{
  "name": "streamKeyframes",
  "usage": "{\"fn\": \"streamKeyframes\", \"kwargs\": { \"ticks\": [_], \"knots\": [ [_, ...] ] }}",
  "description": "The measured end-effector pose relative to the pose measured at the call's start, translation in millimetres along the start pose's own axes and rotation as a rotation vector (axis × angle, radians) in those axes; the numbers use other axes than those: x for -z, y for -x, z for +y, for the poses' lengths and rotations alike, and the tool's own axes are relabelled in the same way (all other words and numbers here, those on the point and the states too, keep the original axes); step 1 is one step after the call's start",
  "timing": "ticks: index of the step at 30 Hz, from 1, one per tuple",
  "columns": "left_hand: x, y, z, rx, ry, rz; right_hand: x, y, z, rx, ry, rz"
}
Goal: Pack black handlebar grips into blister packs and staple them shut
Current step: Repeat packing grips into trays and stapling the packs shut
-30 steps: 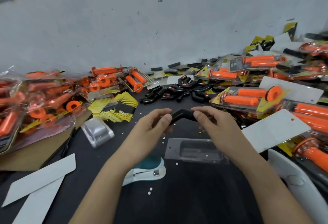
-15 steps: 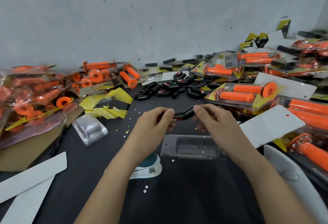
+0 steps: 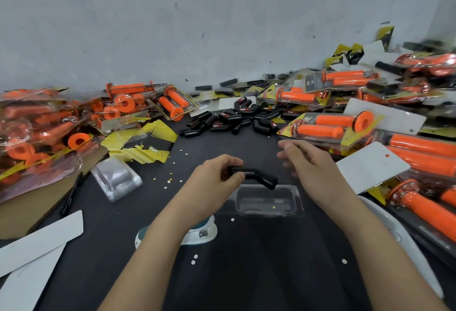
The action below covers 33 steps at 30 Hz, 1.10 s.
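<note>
Head view, centre frame: the left hand pinches one end of a bent black handlebar grip just above the clear blister tray. The right hand hovers beside it, fingers loosely spread and empty. This looks like the loading step; next, the grip needs lowering into the cavity.

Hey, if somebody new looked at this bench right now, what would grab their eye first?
The heaps of bright orange grips in clear packs, piled at the left and at the right. Then, centre front, the left hand gripping a bent black grip at the far edge of a clear blister tray, the right hand open beside it.
</note>
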<state>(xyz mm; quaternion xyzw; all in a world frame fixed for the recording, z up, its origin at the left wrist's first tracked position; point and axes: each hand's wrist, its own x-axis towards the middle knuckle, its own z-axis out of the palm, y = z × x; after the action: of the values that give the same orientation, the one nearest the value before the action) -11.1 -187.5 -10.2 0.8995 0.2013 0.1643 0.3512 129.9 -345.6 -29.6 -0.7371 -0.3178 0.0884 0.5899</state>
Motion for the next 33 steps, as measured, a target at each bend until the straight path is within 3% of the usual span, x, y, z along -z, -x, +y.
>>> {"fn": "streamKeyframes", "kwargs": {
  "ticks": [3,8,21,26,29,33],
  "knots": [
    [-10.9,-1.0,-0.2,0.010,-0.089,-0.026,4.1,1.5,10.9,-0.029,0.160,0.010],
    [-24.1,-2.9,3.9,0.018,-0.189,-0.074,-2.8,4.3,20.5,-0.079,0.350,-0.125],
    [-35.8,-9.5,4.2,-0.009,-0.508,-0.197,-9.9,3.5,17.5,-0.113,0.415,-0.193],
    [-32.2,-9.5,6.9,-0.018,-0.525,-0.210,-11.1,3.7,14.8,-0.090,0.403,-0.171],
    [-21.8,-8.4,10.7,0.000,-0.400,-0.204,-11.5,2.7,12.2,-0.084,0.430,-0.166],
    [2.2,-12.5,1.6,0.034,-0.308,-0.099,-11.4,-2.7,7.7,-0.056,0.442,-0.148]
  ]
}}
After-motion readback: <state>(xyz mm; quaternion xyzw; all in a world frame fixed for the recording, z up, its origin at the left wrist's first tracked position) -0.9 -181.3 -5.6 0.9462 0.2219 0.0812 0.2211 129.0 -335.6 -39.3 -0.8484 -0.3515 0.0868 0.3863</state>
